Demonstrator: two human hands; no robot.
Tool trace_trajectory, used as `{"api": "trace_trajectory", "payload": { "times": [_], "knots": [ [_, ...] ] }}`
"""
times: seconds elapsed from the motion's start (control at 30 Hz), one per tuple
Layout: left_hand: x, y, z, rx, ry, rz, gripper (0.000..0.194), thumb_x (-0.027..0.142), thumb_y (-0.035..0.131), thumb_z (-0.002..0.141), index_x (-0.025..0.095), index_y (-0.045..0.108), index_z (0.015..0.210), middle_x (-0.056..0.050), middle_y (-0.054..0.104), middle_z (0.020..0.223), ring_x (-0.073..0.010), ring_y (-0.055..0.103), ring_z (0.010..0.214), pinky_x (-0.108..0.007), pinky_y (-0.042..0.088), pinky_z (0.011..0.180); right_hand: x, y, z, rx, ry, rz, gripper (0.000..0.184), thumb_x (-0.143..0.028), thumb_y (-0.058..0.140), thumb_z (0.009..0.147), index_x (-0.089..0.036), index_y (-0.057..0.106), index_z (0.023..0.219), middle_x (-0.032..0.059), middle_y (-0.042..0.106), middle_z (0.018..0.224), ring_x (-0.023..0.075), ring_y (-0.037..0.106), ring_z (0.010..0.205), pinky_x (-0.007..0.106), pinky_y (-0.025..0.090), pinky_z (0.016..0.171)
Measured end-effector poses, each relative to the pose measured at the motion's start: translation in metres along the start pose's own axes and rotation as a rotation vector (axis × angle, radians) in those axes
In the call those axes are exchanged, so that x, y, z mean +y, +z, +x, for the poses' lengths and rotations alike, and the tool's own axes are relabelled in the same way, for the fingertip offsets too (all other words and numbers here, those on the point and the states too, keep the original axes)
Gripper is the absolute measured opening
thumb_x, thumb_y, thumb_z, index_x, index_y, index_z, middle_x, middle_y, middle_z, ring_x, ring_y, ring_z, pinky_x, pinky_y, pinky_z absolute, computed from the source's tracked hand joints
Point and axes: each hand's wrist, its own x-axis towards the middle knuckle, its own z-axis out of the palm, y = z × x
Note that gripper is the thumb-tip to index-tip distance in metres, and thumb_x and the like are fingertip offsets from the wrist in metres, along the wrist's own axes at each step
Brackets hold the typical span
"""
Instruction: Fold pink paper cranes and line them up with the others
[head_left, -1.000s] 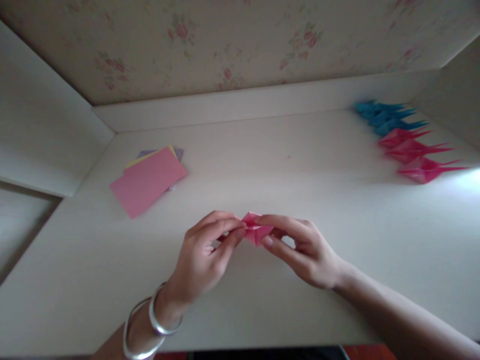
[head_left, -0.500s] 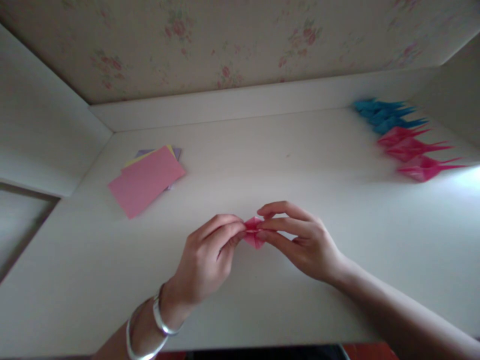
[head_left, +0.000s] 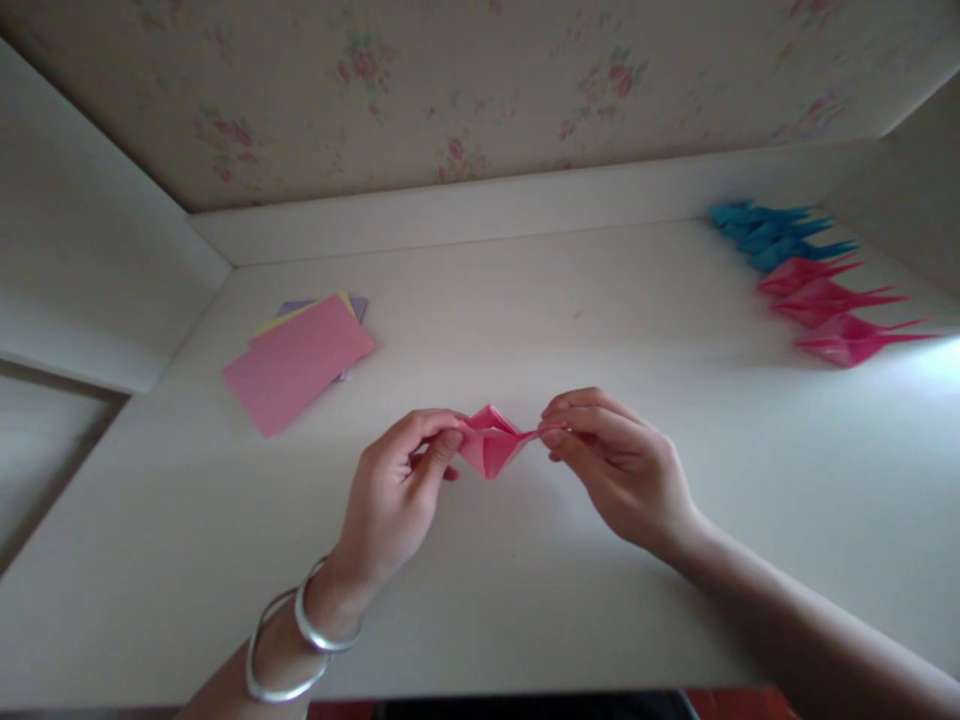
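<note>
A folded pink origami piece (head_left: 491, 450) is held between my two hands above the white tabletop. Its middle is opened out into a hollow, diamond-like body, with a thin point stretching to the right. My left hand (head_left: 401, 485) pinches the left end between thumb and fingers, covering that tip. On the opposite side, the thin point is gripped in the fingertips of my right hand (head_left: 619, 465). Two silver bangles (head_left: 319, 615) circle my left wrist.
A small stack of paper sheets, pink (head_left: 300, 365) on top of yellow and purple, lies at the left. Several folded origami pieces, blue (head_left: 772, 235) and pink (head_left: 847, 340), stand in a row at the far right. A white ledge (head_left: 465, 215) borders the back.
My hands have moved apart and slightly up. The pink piece has been pulled wider, its body opening, and my right fingers have shifted from its middle to its right point.
</note>
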Motion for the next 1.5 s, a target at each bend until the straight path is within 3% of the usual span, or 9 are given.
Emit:
{"api": "trace_trajectory", "payload": {
  "times": [0.13, 0.3, 0.47, 0.7, 0.93, 1.03, 1.13, 1.3, 1.5],
  "knots": [
    [0.001, 0.002, 0.001, 0.081, -0.073, -0.179, 0.011, 0.027, 0.056, 0.096, 0.019, 0.063, 0.098, -0.005, 0.068, 0.103, -0.0147, 0.068, 0.081, -0.022, 0.061, 0.055, -0.001, 0.0, 0.0, 0.023, 0.054, 0.121, 0.01, -0.017, 0.062, 0.092, -0.021, 0.071, 0.091, 0.005, 0.063, 0.097, 0.015, 0.064, 0.079, 0.027, 0.059, 0.059],
    [0.003, 0.004, 0.001, 0.159, -0.058, -0.303, 0.009, 0.027, 0.054, 0.098, 0.02, 0.057, 0.101, -0.003, 0.061, 0.105, -0.0145, 0.067, 0.086, -0.025, 0.064, 0.059, -0.006, -0.001, 0.002, 0.041, 0.107, 0.198, 0.011, -0.019, 0.061, 0.093, -0.02, 0.072, 0.093, 0.0056, 0.065, 0.099, 0.0135, 0.066, 0.076, 0.028, 0.062, 0.064],
    [0.002, 0.008, -0.001, 0.195, -0.083, -0.416, 0.006, 0.025, 0.054, 0.098, 0.02, 0.056, 0.1, -0.002, 0.06, 0.105, -0.0133, 0.069, 0.087, -0.028, 0.065, 0.069, -0.005, -0.002, 0.001, 0.055, 0.144, 0.243, 0.01, -0.022, 0.062, 0.093, -0.02, 0.072, 0.093, 0.0056, 0.065, 0.1, 0.0147, 0.067, 0.08, 0.028, 0.061, 0.068],
    [0.0, 0.008, 0.0, 0.18, -0.166, -0.494, 0.009, 0.027, 0.057, 0.096, 0.02, 0.056, 0.101, -0.003, 0.061, 0.111, -0.0167, 0.073, 0.085, -0.027, 0.065, 0.061, -0.003, -0.003, 0.002, 0.075, 0.138, 0.189, 0.01, -0.024, 0.063, 0.093, -0.02, 0.072, 0.092, 0.0054, 0.066, 0.099, 0.0134, 0.067, 0.075, 0.027, 0.059, 0.066],
    [0.0, 0.006, 0.002, 0.113, -0.199, -0.334, 0.019, 0.035, 0.058, 0.095, 0.018, 0.061, 0.102, -0.007, 0.065, 0.109, -0.0185, 0.073, 0.084, -0.027, 0.064, 0.058, -0.001, -0.007, 0.004, 0.049, 0.09, 0.035, 0.012, -0.025, 0.062, 0.092, -0.02, 0.073, 0.092, 0.0073, 0.07, 0.099, 0.0155, 0.067, 0.075, 0.029, 0.058, 0.065],
    [-0.002, 0.006, 0.005, 0.059, -0.212, -0.276, 0.022, 0.037, 0.056, 0.095, 0.017, 0.061, 0.103, -0.007, 0.068, 0.102, -0.019, 0.072, 0.084, -0.027, 0.063, 0.059, 0.001, -0.009, 0.006, 0.033, 0.052, -0.034, 0.01, -0.022, 0.063, 0.091, -0.021, 0.073, 0.092, 0.0073, 0.071, 0.1, 0.0174, 0.069, 0.083, 0.029, 0.058, 0.069],
    [-0.006, 0.006, 0.006, 0.016, -0.203, -0.198, 0.025, 0.037, 0.058, 0.094, 0.017, 0.058, 0.109, -0.007, 0.07, 0.095, -0.0195, 0.072, 0.083, -0.028, 0.063, 0.061, 0.003, -0.013, 0.009, -0.027, 0.051, -0.044, 0.01, -0.021, 0.064, 0.09, -0.021, 0.073, 0.094, 0.0079, 0.072, 0.101, 0.0194, 0.069, 0.092, 0.029, 0.058, 0.072],
    [-0.016, 0.002, 0.007, -0.01, -0.122, 0.027, 0.034, 0.036, 0.061, 0.092, 0.019, 0.056, 0.121, -0.008, 0.07, 0.1, -0.0175, 0.072, 0.072, -0.028, 0.061, 0.061, 0.013, -0.018, 0.016, -0.158, 0.095, -0.052, 0.013, -0.025, 0.062, 0.091, -0.019, 0.073, 0.095, 0.0086, 0.073, 0.099, 0.0181, 0.069, 0.087, 0.028, 0.057, 0.071],
    [-0.022, -0.003, 0.013, -0.057, 0.059, 0.31, 0.014, 0.029, 0.059, 0.094, 0.019, 0.067, 0.095, -0.006, 0.073, 0.088, -0.018, 0.072, 0.074, -0.027, 0.059, 0.066, 0.025, -0.024, 0.021, -0.219, 0.105, -0.13, 0.016, -0.03, 0.061, 0.091, -0.019, 0.072, 0.093, 0.0086, 0.073, 0.095, 0.0187, 0.07, 0.083, 0.029, 0.057, 0.071]
  ]
}}
